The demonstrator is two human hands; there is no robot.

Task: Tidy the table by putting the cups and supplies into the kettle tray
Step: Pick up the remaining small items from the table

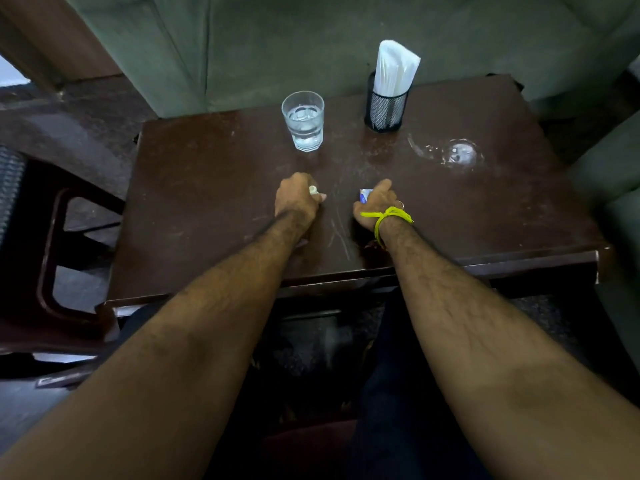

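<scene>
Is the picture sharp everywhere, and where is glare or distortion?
Head view: dim light; the glass and both hands are fairly sharp; a bright glare patch sits on the table at the right; the wide lens bends the edges, and the forearms near the camera look oversized and soft.

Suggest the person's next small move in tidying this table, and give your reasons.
Probably lift both closed hands and look for the tray: the left hand grips a small white item, the right hand a blue-and-white packet, and no kettle tray is in view. The glass still stands on the table.
</scene>
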